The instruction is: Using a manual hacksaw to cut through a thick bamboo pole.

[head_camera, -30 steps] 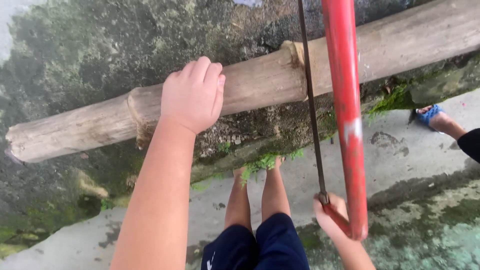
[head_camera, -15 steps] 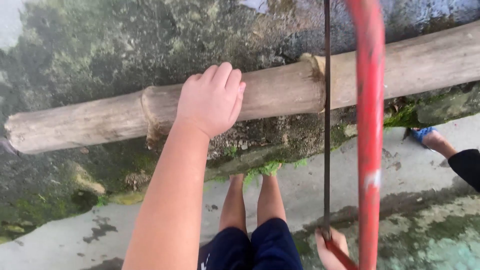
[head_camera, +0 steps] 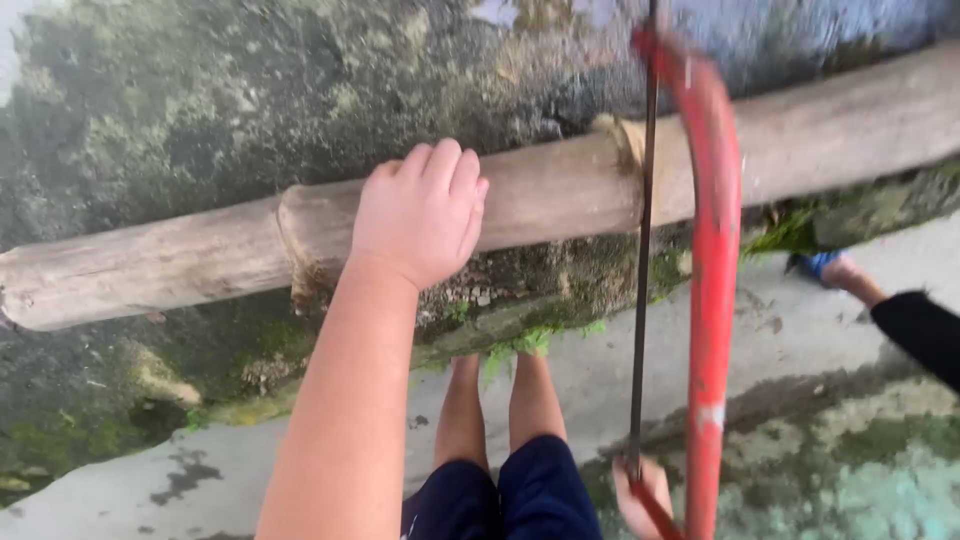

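**Left hand pinned the log while the red saw stood in its cut**

The left hand (head_camera: 422,215) lay palm down on top of the long, weathered round wooden log (head_camera: 180,262), its fingers (head_camera: 440,165) curled over the far side and pressed against the wood. The log ran level across the view in front of a mossy, dark-stained concrete wall (head_camera: 230,90), stretching well out to either side of that hold.

To the right of the gripping hand, the thin dark blade (head_camera: 642,300) of a red metal-framed bow saw (head_camera: 712,300) crossed the log at a pale notch in the bark (head_camera: 622,135). The red frame stood just beside the blade on its outer side, blurred. The right hand (head_camera: 640,495) was at the saw's lower end, near the picture's bottom edge; it was closed about the frame's base, though only part of it showed.

Below the left forearm were two bare legs in dark blue shorts (head_camera: 500,495), feet on a grey concrete floor (head_camera: 600,380) with green moss patches. Tufts of grass (head_camera: 515,345) grew at the foot of the wall beneath the log. Far to the right of the saw, another person's dark sleeve (head_camera: 920,335) and a foot in a blue sandal (head_camera: 830,268) came in.
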